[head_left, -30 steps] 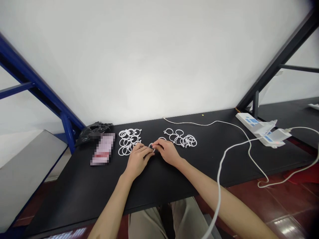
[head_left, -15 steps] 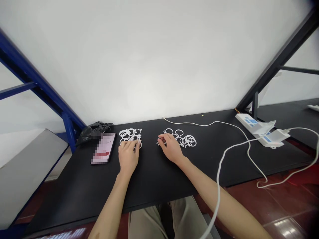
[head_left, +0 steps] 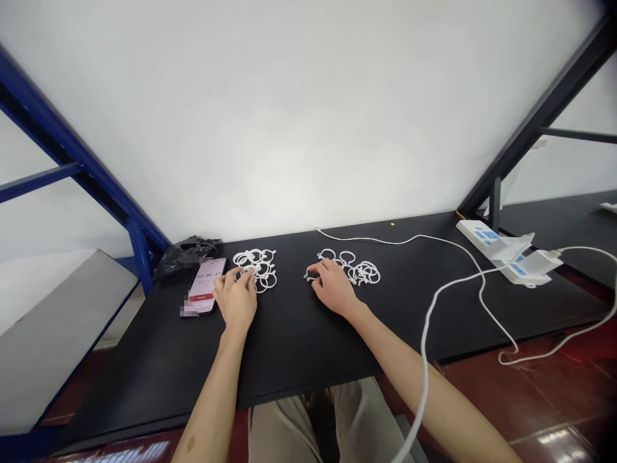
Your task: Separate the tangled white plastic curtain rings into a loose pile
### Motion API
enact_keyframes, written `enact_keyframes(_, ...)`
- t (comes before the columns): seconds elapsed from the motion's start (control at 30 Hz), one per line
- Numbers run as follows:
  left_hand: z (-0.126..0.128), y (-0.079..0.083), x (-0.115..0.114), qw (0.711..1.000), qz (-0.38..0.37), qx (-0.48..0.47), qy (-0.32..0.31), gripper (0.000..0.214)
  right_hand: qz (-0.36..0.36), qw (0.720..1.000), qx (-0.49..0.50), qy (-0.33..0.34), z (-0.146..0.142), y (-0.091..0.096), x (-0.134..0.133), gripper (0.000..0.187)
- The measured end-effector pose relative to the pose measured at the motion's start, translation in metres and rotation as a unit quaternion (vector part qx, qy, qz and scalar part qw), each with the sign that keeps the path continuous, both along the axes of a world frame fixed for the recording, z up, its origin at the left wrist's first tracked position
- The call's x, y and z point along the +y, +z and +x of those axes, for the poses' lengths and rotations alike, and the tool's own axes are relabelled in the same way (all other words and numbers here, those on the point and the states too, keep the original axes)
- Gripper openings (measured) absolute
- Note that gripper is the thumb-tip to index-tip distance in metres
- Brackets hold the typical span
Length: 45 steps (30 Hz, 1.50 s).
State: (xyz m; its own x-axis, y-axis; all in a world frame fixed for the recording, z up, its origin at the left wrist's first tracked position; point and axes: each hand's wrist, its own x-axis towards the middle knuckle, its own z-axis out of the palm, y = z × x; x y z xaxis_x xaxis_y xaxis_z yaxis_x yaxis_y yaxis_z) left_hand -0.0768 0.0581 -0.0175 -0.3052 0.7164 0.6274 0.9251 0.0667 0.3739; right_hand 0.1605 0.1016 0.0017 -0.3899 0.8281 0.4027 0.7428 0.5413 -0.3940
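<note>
White plastic rings with small knobs, like curtain rings, lie in two loose clusters on a black table. My left hand [head_left: 235,297] reaches over the near edge of the left ring cluster [head_left: 264,265], its fingers apart and its thumb touching or close to a ring. My right hand [head_left: 335,288] rests at the left side of the right ring cluster [head_left: 365,272]. Its forefinger and thumb are parted, with part of a white ring showing by the fingertips. The hand covers some rings there, and its other fingers are partly hidden.
Left of the rings lie a phone [head_left: 205,283] with a timer on its screen and a crumpled black plastic bag [head_left: 186,254]. A white cable [head_left: 429,308] crosses the right side, near a white box with blue labels [head_left: 482,238]. Blue [head_left: 91,161] and black frame bars [head_left: 535,128] flank the black table [head_left: 289,347].
My left hand has moved a little left and toward the phone, uncovering more rings of the left cluster. My right hand stays nearly in place, its thumb and forefinger slightly shifted.
</note>
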Motion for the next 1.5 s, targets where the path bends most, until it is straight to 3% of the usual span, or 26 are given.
enact_keyframes(0.17, 0.006, 0.007, -0.003, 0.999, 0.037, -0.010, -0.016, 0.026, 0.020, 0.998, -0.049, 0.036, -0.002, -0.002, -0.002, 0.038)
enact_keyframes(0.33, 0.022, 0.014, -0.008, 0.992, 0.037, 0.006, -0.124, 0.023, 0.019, 0.996, -0.066, 0.055, -0.004, -0.003, -0.002, 0.022)
enact_keyframes(0.47, 0.035, 0.015, -0.011, 0.969, 0.013, 0.025, -0.245, 0.021, 0.003, 0.996, 0.053, 0.079, -0.006, 0.000, -0.003, 0.014)
enact_keyframes(0.63, 0.043, 0.015, -0.013, 0.951, -0.029, 0.009, -0.307, 0.040, -0.070, 0.972, 0.206, 0.092, -0.009, 0.007, -0.010, 0.012)
enact_keyframes(0.87, 0.044, 0.019, -0.014, 0.939, -0.060, -0.013, -0.339, 0.038, -0.134, 0.955, 0.232, 0.124, -0.012, 0.010, -0.014, 0.012)
enact_keyframes(1.23, 0.044, 0.019, -0.013, 0.935, -0.076, -0.040, -0.344, 0.038, -0.135, 0.960, 0.207, 0.132, -0.011, 0.010, -0.013, 0.019)
enact_keyframes(1.5, 0.046, 0.019, -0.014, 0.930, -0.083, -0.027, -0.357, 0.035, -0.129, 0.955, 0.228, 0.142, -0.012, 0.010, -0.010, 0.011)
